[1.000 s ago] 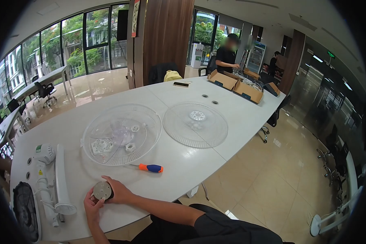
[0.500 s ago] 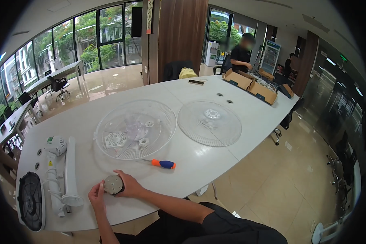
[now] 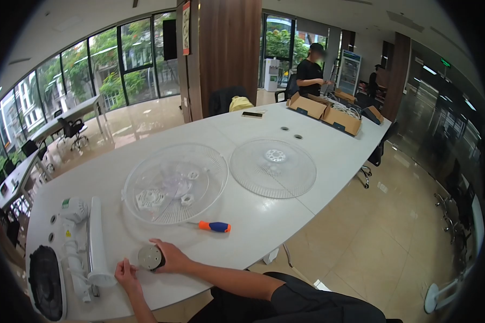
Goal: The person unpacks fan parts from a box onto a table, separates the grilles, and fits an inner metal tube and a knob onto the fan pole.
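My right hand (image 3: 171, 255) is wrapped around a round grey metal disc (image 3: 150, 258) with small holes, held over the white table near its front edge. Just left of the disc, my left hand (image 3: 127, 274) is apart from it with its fingers pinched together; anything between them is too small to make out. A screwdriver (image 3: 215, 226) with an orange and blue handle lies beyond my right hand. Behind it sit a clear fan guard (image 3: 175, 183) with fan parts inside and a second round guard (image 3: 273, 168).
White fan stand parts (image 3: 75, 242), a white tube (image 3: 96, 242) and a black round base (image 3: 46, 282) lie at the left of the table (image 3: 215, 258). Open cardboard boxes (image 3: 339, 118) and a phone (image 3: 252, 114) are at the far end, where a person (image 3: 309, 72) stands.
My left hand has moved away from the disc, leftward and down. My right hand keeps hold of it. The camera view has shifted slightly.
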A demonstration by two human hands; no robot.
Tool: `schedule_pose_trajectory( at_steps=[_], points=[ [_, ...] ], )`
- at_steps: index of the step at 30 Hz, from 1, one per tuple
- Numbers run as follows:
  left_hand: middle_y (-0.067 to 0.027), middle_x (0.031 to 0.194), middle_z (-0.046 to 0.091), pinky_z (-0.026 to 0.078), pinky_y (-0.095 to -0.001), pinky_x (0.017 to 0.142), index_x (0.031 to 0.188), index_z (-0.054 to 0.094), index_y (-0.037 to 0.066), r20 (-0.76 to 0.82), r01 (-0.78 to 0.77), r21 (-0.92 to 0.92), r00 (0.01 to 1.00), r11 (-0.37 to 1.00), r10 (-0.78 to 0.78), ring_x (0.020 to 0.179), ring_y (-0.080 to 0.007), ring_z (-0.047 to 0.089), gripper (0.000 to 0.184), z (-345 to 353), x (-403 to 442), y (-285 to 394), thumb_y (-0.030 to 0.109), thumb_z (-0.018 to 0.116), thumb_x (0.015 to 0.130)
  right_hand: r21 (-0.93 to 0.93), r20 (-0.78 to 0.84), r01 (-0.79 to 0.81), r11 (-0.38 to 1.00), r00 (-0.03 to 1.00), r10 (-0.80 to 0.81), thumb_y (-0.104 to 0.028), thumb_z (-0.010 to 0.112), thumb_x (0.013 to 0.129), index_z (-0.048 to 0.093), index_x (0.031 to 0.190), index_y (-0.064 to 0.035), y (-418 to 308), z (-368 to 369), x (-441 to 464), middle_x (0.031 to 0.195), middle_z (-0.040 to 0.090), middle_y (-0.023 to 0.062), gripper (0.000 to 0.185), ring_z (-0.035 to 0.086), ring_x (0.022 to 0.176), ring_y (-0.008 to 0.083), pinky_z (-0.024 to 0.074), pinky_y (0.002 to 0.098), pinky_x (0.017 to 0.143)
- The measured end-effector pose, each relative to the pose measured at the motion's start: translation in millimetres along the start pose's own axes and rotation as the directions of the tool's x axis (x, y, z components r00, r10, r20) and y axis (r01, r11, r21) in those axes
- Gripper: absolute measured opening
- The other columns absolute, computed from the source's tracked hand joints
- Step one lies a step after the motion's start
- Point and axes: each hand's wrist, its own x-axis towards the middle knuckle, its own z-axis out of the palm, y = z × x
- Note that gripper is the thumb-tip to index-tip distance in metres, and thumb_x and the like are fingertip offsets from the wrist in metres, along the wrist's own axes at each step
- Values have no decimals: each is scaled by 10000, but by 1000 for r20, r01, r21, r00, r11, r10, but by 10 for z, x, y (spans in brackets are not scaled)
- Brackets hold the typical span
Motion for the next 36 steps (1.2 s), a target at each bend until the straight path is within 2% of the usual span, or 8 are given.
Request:
schedule_pose_trajectory(
  at_steps=[6,11,12,14,17,23,29,36],
  points=[
    [-74,1047,632,520,-286,749,1144,583,7,-8,-33,23,999,999,33,912,-146,616,241,441,-151,233,153,625,956,-24,-9,19,1000,1000,-19,-222,882,533,402,1372,-66,13,13,-8,1158,592,171,979,546,1117,368,424,424,977],
    [-137,1232,611,520,-318,891,1187,580,-41,295,-224,98,937,970,186,1060,-193,615,314,417,-217,281,148,637,944,-19,6,-17,1000,1000,17,-225,881,531,419,1353,-63,-79,-38,-22,1166,586,169,956,548,1112,367,427,425,970],
    [-137,1232,611,520,-318,891,1187,580,-41,294,-225,92,937,970,190,1060,-193,615,314,350,-176,254,148,637,944,-12,-7,-2,1000,1000,2,-226,879,535,417,1355,-63,-71,-24,-31,1167,585,169,955,546,1113,367,426,424,970],
    [-127,1227,611,504,-317,917,1160,591,-53,137,66,8,988,998,-66,1067,-181,608,302,161,-64,147,140,648,934,-24,-15,29,999,999,-29,-228,877,539,416,1358,-63,-19,-23,-7,1168,583,168,954,545,1114,367,426,423,971],
    [-131,1197,630,488,-325,947,1186,574,-53,74,122,-63,990,991,-117,1085,-184,604,324,-192,106,-67,140,645,935,-11,-41,51,999,998,-51,-230,870,550,405,1372,-65,29,41,-19,1170,579,170,958,538,1122,367,419,427,978],
    [-88,975,651,503,-290,785,1235,542,-42,146,-167,-18,975,986,168,936,-133,608,355,523,-237,299,159,623,953,-17,54,-24,1000,998,25,-239,868,559,387,1391,-68,-17,-32,8,1184,565,178,976,531,1121,368,404,433,989],
    [-173,1272,600,462,-344,962,1345,472,-48,124,129,-100,986,987,-116,1078,-210,609,465,-234,96,-56,163,608,954,-31,-4,43,999,999,-43,-236,871,564,388,1391,-74,-37,-28,-8,1150,573,172,972,523,1123,361,394,433,992],
    [-117,1085,656,508,-314,851,1292,515,-30,111,-132,-21,985,991,133,984,-150,627,395,462,-194,278,178,592,966,-42,31,4,999,1000,-2,-242,870,575,381,1395,-89,-55,-27,13,1117,582,167,967,531,1108,355,382,435,1004]
  ],
)
